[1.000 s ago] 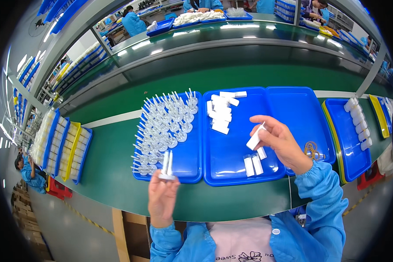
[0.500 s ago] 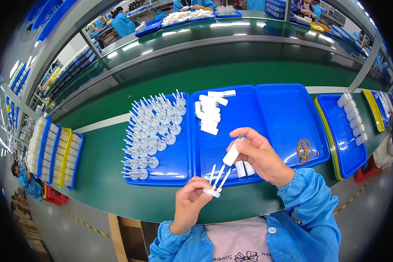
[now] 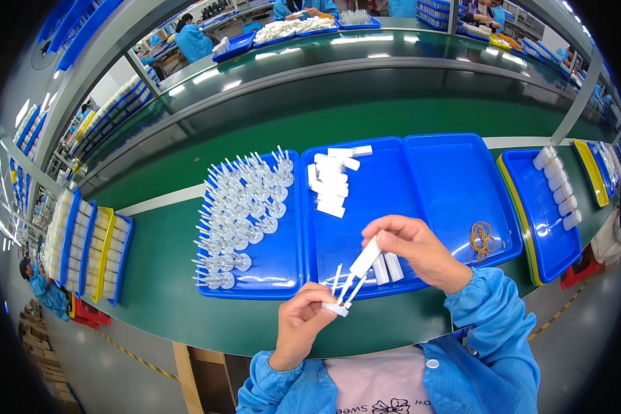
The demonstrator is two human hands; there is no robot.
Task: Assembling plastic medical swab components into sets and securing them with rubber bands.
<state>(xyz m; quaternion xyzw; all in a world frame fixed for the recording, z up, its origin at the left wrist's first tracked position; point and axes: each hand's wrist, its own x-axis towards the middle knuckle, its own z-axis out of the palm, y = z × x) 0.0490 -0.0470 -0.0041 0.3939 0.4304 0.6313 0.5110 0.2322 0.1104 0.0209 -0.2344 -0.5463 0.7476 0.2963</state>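
My left hand point(image 3: 298, 324) pinches a small white base point(image 3: 336, 309) with several thin white rods standing up from it, over the near edge of the middle tray. With its fingertips my right hand point(image 3: 415, 250) grips the upper end of a white rectangular block point(image 3: 367, 258), held at a tilt. The block's lower end meets the tops of two rods; whether they go inside it I cannot tell. Another rod point(image 3: 337, 277) stands apart to the left. Beside the held block, two similar white blocks point(image 3: 387, 268) lie in the middle tray point(image 3: 376, 179).
Many clear round bases with upright rods point(image 3: 245, 207) fill much of the left blue tray point(image 3: 279, 265). More white blocks point(image 3: 331, 181) lie at the middle tray's far left. The right tray point(image 3: 455, 186) holds rubber bands point(image 3: 483, 240). Stacked trays point(image 3: 93, 248) stand far left; others point(image 3: 548, 234) stand right.
The white block in my right hand has come down slightly and tilted, its lower end closer over the rods. My left hand has stayed nearly still with the base.
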